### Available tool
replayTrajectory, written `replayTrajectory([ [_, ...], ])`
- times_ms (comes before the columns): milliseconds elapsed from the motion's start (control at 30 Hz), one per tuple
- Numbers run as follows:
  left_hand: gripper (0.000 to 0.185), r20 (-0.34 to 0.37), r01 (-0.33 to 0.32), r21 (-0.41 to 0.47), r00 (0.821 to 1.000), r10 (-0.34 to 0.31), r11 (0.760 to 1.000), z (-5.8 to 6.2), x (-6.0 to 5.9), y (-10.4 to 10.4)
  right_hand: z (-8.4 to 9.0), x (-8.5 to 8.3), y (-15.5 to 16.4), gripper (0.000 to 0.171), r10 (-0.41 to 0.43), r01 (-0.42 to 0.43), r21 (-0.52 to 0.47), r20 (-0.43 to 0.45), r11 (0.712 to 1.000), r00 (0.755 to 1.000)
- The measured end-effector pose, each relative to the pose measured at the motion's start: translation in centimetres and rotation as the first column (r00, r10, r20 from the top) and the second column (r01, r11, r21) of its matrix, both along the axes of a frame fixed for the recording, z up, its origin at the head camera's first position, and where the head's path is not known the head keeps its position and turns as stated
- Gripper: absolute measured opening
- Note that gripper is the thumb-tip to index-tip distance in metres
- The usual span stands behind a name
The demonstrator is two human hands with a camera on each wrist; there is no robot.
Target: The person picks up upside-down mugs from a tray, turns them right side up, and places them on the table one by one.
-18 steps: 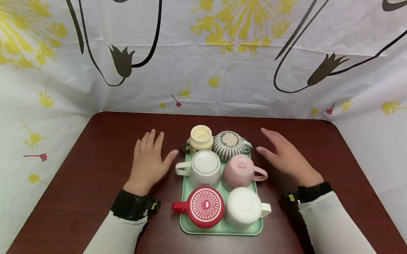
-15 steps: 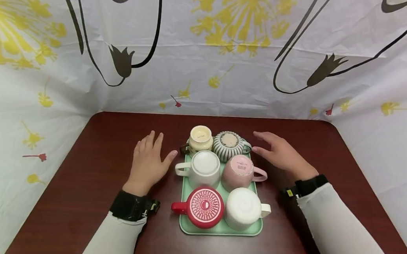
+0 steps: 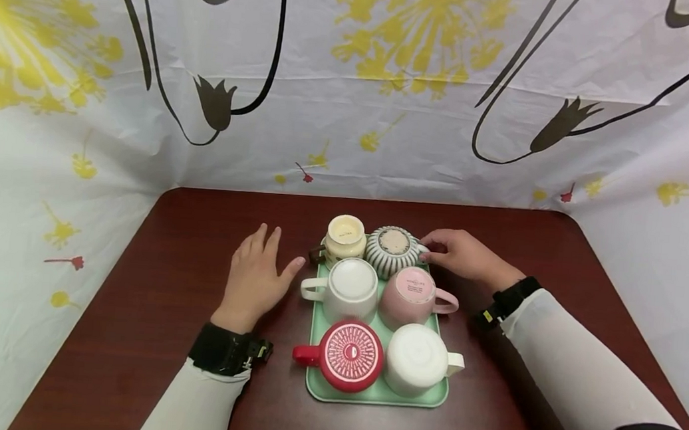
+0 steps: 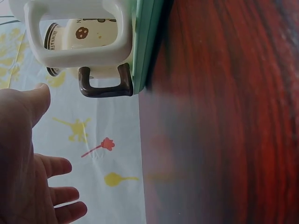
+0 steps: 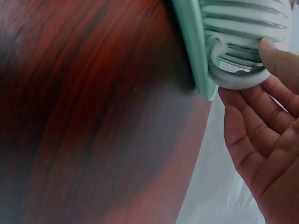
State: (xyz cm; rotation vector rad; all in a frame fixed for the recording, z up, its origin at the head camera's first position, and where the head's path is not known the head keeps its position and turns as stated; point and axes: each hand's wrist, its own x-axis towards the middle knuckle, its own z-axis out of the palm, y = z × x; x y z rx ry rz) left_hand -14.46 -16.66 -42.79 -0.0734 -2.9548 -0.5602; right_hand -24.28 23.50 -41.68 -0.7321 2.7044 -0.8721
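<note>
My right hand (image 3: 464,253) is at the handle of the upside-down grey-and-white striped cup (image 3: 391,253). In the right wrist view, the thumb (image 5: 280,65) lies on one side of the cup's handle (image 5: 238,80) and the curled fingers on the other, pinching it. The striped cup stands at the back right of a mint-green tray (image 3: 376,396). My left hand (image 3: 256,275) is spread, left of the tray and holding nothing. Nearest to it are the white mug (image 3: 351,292) and the cream mug (image 3: 345,242), whose brown handle (image 4: 106,91) shows in the left wrist view.
Also upside down on the tray are a pink mug (image 3: 409,298), a red mug (image 3: 350,355) and a second white mug (image 3: 415,360). Handles stick out past the tray's sides. A patterned white curtain (image 3: 304,105) hangs behind the dark red table (image 3: 152,308).
My right hand has moved left to the striped cup and its fingers have closed on the handle. The left hand stays about where it was. The view has shifted slightly.
</note>
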Motion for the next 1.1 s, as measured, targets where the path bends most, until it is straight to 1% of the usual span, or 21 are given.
replayTrajectory([
  [100, 0.085, -0.002, -0.005, 0.008, 1.0, 0.005, 1.0, 0.0, 0.0, 0.0, -0.2, -0.2, -0.2, 0.018, 0.019, -0.019, 0.009, 0.01, 1.0, 1.0],
  [233, 0.085, -0.012, 0.001, 0.006, 1.0, 0.0, 1.0, -0.2, 0.0, 0.0, -0.4, -0.3, -0.2, 0.011, 0.023, -0.023, -0.002, 0.036, 1.0, 0.999],
  [367, 0.085, -0.018, 0.008, -0.004, 1.0, -0.008, 1.0, -0.2, 0.0, 0.1, -0.7, -0.3, -0.2, 0.009, 0.028, -0.027, -0.027, 0.055, 0.999, 0.998],
  [467, 0.085, -0.018, 0.009, -0.003, 1.0, -0.009, 1.0, -0.3, 0.0, 0.1, -1.0, -0.2, -0.1, 0.008, 0.033, -0.032, -0.028, 0.048, 0.999, 0.998],
  [633, 0.085, -0.02, 0.01, 0.005, 1.0, -0.009, 1.0, -0.4, -0.1, 0.1, -1.4, -0.2, -0.1, 0.009, 0.04, -0.04, -0.015, -0.003, 0.999, 0.999],
  [833, 0.083, -0.018, 0.008, 0.011, 1.0, -0.008, 1.0, -0.2, 0.0, 0.2, -1.5, 0.4, -0.1, 0.01, 0.018, -0.02, -0.03, -0.063, 0.999, 0.998],
  [967, 0.081, -0.031, 0.012, 0.021, 0.999, -0.011, 1.0, -0.1, 0.0, 0.4, -1.3, 0.6, 0.1, 0.011, -0.01, 0.006, -0.042, -0.106, 0.999, 0.994],
  [1100, 0.079, -0.041, 0.021, 0.036, 0.999, -0.019, 0.999, 0.2, 0.2, 0.5, -0.5, 0.8, 0.4, 0.013, -0.053, 0.047, -0.043, -0.163, 0.998, 0.985],
])
